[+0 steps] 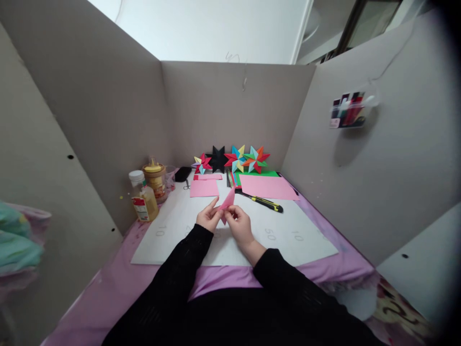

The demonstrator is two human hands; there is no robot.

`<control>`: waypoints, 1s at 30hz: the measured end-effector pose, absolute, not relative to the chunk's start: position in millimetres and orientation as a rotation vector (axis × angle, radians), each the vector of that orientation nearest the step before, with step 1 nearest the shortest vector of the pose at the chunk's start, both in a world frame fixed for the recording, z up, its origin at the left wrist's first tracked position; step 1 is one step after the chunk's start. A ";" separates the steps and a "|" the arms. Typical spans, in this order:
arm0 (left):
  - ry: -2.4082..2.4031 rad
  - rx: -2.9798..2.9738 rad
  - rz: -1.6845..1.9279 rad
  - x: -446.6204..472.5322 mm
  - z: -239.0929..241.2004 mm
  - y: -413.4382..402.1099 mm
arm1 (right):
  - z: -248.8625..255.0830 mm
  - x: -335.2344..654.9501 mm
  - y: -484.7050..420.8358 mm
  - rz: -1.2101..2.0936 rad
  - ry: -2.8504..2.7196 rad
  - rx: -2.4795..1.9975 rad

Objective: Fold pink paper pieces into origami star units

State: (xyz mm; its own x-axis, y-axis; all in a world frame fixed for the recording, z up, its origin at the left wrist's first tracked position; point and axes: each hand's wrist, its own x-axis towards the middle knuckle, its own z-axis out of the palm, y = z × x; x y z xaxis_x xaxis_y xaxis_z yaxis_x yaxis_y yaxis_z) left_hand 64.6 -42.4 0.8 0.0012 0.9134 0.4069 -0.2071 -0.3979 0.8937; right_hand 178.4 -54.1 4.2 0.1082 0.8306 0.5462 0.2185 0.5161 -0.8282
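Observation:
Between my two hands is a small folded piece of pink paper [228,198], raised over the white board [173,250]. My left hand [209,216] pinches its left side, with the index finger stretched out. From the right, my right hand [239,224] grips the lower part with thumb and fingers. A pink paper square [204,188] lies just beyond my left hand. Past my right hand rest a black and yellow utility knife [267,203] and a larger pink sheet [268,186].
Several folded paper stars [218,159] lean along the back wall. On the left stand a white-capped bottle [144,199] and a yellow-topped jar [155,179]. Small scissors [187,184] and a black object [183,174] lie nearby. Grey panels [237,105] enclose three sides.

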 end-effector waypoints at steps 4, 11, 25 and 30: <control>0.902 1.342 1.604 65.2 1.8 -43.0 | 5.1 178.6 -55.4 0.484 -1.408 -0.993; 0.945 1.239 1.577 63.1 4.3 -43.8 | 16.4 197.3 -44.0 0.511 -1.301 -0.979; 0.925 1.092 1.430 62.9 7.0 -42.5 | 14.9 201.0 -40.4 1.028 -1.238 -0.771; 1.050 1.150 1.472 61.6 5.4 -41.0 | 12.1 199.3 -40.4 1.035 -1.268 -0.763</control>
State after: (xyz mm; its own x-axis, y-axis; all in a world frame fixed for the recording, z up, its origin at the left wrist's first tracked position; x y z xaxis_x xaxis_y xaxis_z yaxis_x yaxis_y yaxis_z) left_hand 61.6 -41.0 5.4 -0.0977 0.9829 0.1563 -0.1726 -0.1714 0.9700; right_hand 199.3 -40.4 12.1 -0.0127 0.9231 0.3844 -0.1917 0.3751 -0.9070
